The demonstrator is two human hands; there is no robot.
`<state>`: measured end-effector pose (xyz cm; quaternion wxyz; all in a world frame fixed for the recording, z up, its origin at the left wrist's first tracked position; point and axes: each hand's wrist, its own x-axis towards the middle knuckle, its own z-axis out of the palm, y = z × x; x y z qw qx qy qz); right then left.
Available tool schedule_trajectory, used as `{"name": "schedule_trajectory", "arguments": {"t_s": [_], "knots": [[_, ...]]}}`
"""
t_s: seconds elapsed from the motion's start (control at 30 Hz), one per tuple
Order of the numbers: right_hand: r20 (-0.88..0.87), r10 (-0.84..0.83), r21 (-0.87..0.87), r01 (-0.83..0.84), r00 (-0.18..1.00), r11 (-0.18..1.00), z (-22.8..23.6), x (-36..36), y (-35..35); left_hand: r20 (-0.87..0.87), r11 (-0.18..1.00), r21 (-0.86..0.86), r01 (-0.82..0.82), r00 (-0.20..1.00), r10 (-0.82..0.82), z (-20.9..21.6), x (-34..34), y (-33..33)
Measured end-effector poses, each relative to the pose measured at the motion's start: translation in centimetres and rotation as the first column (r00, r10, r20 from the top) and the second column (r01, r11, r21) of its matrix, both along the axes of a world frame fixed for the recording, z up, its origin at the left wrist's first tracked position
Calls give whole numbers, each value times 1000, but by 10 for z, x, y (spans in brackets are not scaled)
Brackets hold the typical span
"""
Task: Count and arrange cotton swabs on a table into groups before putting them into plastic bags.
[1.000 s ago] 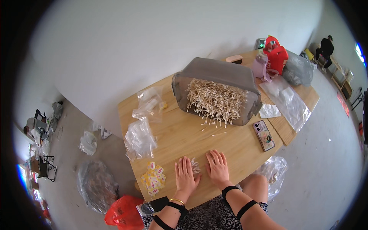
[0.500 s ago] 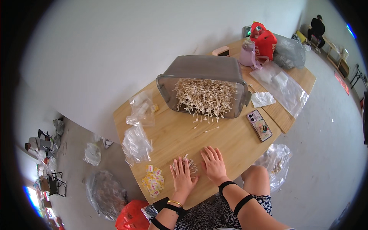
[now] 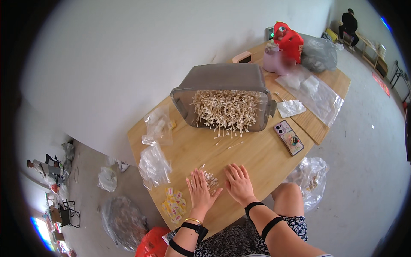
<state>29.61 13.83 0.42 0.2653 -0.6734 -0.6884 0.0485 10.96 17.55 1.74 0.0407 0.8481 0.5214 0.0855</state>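
Observation:
A small pile of cotton swabs (image 3: 211, 181) lies near the table's front edge. My left hand (image 3: 201, 191) rests over the pile's left part, fingers stretched out, hiding some of the swabs. To the right of the pile, apart from it, my right hand (image 3: 238, 184) lies flat on the wood with nothing in it. Farther back, a grey plastic bin (image 3: 224, 76) is tipped on its side, its mouth toward me. Inside is a heap of cotton swabs (image 3: 227, 109), some spilling over the lower rim. Yellow-and-white paper labels (image 3: 174, 204) lie left of my left hand.
Clear plastic bags (image 3: 154, 165) lie at the table's left edge. A phone (image 3: 289, 137) and a white tissue (image 3: 291, 108) are on the right. At the far right stand a red bag (image 3: 290, 46) and a grey plastic bag (image 3: 319, 53). A person (image 3: 349, 25) sits in the far background.
My left hand has shifted slightly left, showing more of the swab pile. My right hand stays flat in about the same place. The whole view has tilted a little.

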Motion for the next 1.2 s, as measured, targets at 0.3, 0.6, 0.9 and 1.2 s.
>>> {"name": "schedule_trajectory", "arguments": {"t_s": [0.3,0.6,0.9,1.2], "knots": [[5,-5,-7,5,1000,1000,-5,4,11,-61,998,-51,22,998,-25,-22,-1,-24],[-35,11,-5,-11,999,1000,4,4,2,1,999,-1,-42,999,42,-11,7,-23],[-68,81,-6,-81,994,997,-6,1,2,164,969,236,-78,986,39,-23,-1,-37],[70,162,-73,-157,984,985,30,4,2,179,994,-60,-96,978,105,-17,3,-37]]}}
